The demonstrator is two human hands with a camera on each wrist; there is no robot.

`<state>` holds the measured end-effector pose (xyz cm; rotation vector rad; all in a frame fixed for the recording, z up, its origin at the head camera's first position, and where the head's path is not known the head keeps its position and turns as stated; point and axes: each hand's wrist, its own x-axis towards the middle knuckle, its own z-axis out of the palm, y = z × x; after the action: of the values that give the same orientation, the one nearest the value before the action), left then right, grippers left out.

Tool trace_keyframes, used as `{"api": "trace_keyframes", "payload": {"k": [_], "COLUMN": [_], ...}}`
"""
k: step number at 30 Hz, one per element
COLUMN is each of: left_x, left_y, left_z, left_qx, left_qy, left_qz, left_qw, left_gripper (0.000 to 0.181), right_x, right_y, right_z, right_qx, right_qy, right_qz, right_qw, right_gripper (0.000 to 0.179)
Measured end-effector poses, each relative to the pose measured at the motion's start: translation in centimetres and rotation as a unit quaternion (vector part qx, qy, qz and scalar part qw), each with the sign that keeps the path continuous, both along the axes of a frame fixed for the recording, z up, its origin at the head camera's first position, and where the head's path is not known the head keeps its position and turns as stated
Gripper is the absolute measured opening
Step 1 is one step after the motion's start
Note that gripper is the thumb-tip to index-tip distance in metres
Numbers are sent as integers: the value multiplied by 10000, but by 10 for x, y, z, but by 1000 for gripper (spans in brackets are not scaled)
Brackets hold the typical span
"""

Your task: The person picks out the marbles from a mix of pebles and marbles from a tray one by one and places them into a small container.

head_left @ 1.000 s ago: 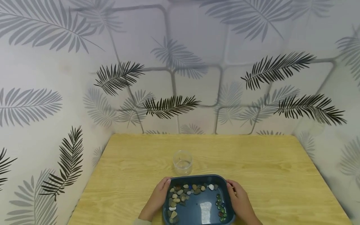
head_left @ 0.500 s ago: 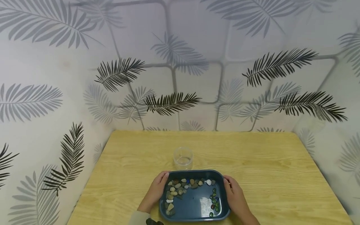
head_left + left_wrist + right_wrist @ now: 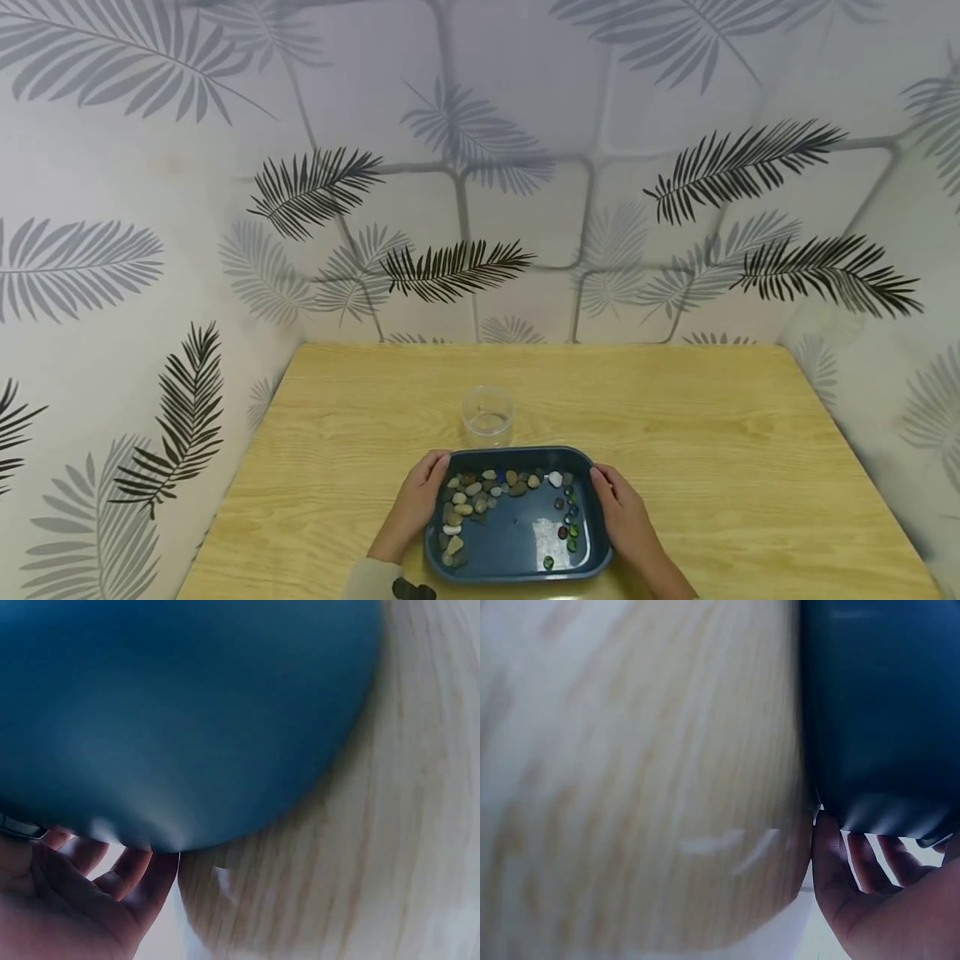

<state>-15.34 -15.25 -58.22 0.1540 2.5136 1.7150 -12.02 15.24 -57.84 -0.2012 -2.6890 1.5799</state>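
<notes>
A dark blue plastic tray (image 3: pixel 517 546) sits near the front of the table, gripped at both ends. My left hand (image 3: pixel 411 507) holds its left end, thumb at the rim; the left wrist view has the fingers curled against the outside of the tray (image 3: pixel 187 727). At the opposite end, my right hand (image 3: pixel 627 517) grips in the same way, fingertips against the tray's outer side (image 3: pixel 885 712) in the right wrist view. Inside, pebbles (image 3: pixel 463 509) line the left and far sides. Shiny glass beads (image 3: pixel 572 530), mostly green, are scattered along the right side.
Just behind the tray stands a clear round container (image 3: pixel 487 417). The wood-grain table (image 3: pixel 720 450) reaches back to a wall (image 3: pixel 525 217) printed with leaves, with patterned surfaces on both sides too.
Both hands have shifted the tray slightly left. The glass beads have rolled and spread out, one ending nearer the front edge; the pebbles stay almost in place. The view has tilted down a little.
</notes>
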Motion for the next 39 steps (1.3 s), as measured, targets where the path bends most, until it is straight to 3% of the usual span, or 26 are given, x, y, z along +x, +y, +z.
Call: {"api": "trace_keyframes", "payload": {"k": [5, 12, 17, 22, 25, 28, 31, 35, 39], "left_x": [0, 6, 16, 27, 31, 32, 31, 29, 28], "left_y": [1, -1, -5, -13, -21, -29, -36, -41, -42], "left_z": [2, 7, 13, 14, 12, 9, 6, 3, 1], "left_qx": [-185, -391, -269, 290, 949, 1569, 2001, 2251, 2340], "left_qy": [59, -202, -569, -1032, -1381, -1749, -2038, -2132, -2169], "left_qz": [133, 272, 138, -241, -655, -1033, -1205, -1261, -1285], "left_qw": [9997, 9987, 9979, 9939, 9837, 9665, 9507, 9423, 9390], "left_gripper": [38, 34, 39, 42, 43, 43, 44, 46, 48], "right_x": [0, 0, -1, -4, -4, -3, -2, -1, -2], "right_y": [0, 1, 1, 2, 3, 3, 3, 3, 4], "right_z": [0, 0, 1, -2, -3, -4, -4, -4, -2], "right_qx": [58, -4, -143, -184, -198, -247, -257, -239, -226], "right_qy": [53, 47, -108, -255, -340, -384, -357, -298, -401], "right_qz": [-6, 22, 40, 114, 142, 126, 107, 84, 144], "right_qw": [10000, 10000, 9998, 9994, 9991, 9989, 9990, 9992, 9988], "right_gripper": [44, 44, 47, 52, 54, 54, 54, 52, 52]}}
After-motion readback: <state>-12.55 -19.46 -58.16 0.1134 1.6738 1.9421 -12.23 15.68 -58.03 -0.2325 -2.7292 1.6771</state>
